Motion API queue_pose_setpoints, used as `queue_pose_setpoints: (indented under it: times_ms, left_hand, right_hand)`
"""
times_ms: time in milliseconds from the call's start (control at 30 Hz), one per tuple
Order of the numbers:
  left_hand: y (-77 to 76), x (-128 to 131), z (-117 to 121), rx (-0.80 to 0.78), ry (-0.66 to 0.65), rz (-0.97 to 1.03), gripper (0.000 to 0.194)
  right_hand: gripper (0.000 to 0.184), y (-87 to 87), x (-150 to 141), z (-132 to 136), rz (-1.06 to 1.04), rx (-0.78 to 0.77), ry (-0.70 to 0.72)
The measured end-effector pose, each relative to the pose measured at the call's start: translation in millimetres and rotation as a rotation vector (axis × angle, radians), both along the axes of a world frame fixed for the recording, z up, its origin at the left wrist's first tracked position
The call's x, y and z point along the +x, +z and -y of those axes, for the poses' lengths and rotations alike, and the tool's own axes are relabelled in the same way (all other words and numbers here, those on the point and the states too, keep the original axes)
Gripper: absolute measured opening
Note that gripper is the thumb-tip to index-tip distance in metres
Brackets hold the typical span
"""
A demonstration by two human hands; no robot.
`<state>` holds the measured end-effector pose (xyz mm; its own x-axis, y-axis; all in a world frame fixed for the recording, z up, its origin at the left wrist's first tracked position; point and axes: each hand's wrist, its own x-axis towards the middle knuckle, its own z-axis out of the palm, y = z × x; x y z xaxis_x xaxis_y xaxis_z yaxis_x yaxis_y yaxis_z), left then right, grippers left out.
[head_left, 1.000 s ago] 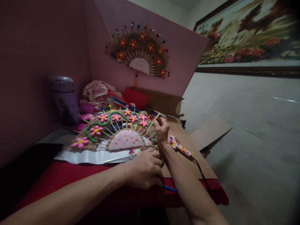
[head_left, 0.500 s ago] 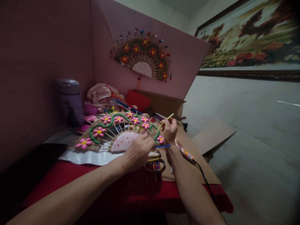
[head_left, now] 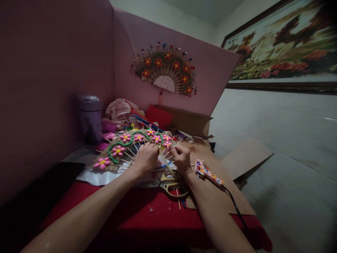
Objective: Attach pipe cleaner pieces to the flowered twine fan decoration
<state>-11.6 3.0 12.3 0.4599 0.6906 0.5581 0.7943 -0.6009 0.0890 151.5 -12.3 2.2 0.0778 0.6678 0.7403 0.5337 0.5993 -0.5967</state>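
Scissors (head_left: 163, 183) lie on a red-clothed table (head_left: 126, 214) before pink panels (head_left: 210, 77).

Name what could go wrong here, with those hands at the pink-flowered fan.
The left hand and right hand are close to the fan, so a careless press might bend a spoke or loosen a flower.
The scissors lie just below both hands; a wrist could knock them.
The black cord of the flower-patterned tool runs past the right forearm; a snag might drag the tool.
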Motion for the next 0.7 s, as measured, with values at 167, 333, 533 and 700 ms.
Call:
queue_pose_setpoints:
  times_ms: [167,333,533,700]
  left_hand:
    - [7.9,-4,3,0.007,0.152,0.139,0.014]
    - [26.6,-9,-12,-0.019,0.315,0.144,0.03]
    - [81.4,-20,-68,-0.07,0.488,0.165,0.047]
    - [106.0,-22,-125,-0.118,0.464,0.091,0.031]
  right_hand:
    - [0.035,-1.5,-3,4,0.14,0.092,-0.117]
    - [0.03,-0.6,-6,11,0.385,0.193,-0.075]
    - [0.028,1.3,-9,13,0.538,0.229,-0.049]
    - [0.027,2.3,-9,13,0.594,0.279,-0.034]
